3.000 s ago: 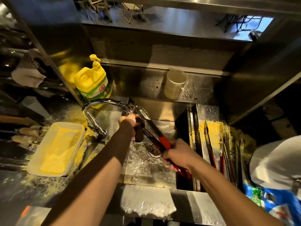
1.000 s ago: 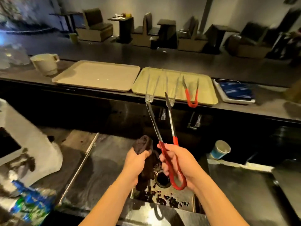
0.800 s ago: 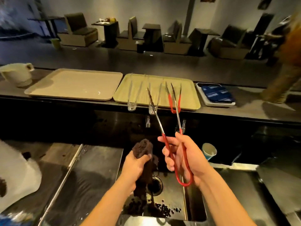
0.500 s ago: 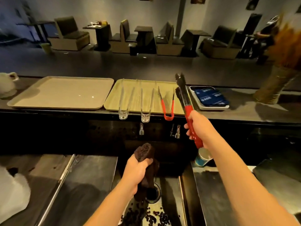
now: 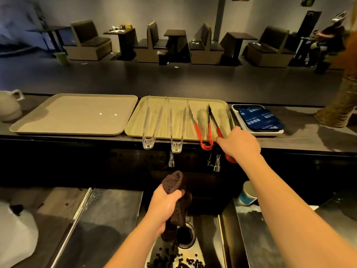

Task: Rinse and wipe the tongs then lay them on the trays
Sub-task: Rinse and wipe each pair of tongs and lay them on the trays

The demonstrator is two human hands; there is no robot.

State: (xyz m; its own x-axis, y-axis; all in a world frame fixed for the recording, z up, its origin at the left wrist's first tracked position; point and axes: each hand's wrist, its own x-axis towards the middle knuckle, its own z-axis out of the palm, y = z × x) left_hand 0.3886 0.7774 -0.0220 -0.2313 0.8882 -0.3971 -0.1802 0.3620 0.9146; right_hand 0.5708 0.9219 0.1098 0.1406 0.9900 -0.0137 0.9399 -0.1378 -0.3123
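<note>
At the olive plastic tray's 3 o'clock edge, right hand grips closed red-handled steel tongs; left hand clutches dark cloth.

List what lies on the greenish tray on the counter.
On the greenish tray: two clear plastic tongs, red-handled metal tongs, plus another pair held by the right hand, handle end covered.

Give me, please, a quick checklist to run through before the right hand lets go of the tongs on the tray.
1. Tongs tips over the right tray: ok.
2. Tongs fully resting on tray: cannot tell.
3. Handle end past the tray's near edge, like the red-handled tongs beside them: ok.
4. Not crossing those neighbouring tongs: ok.
5. Right hand gripping the handle: ok.
6. Left hand holding the cloth over the sink: ok.
</note>
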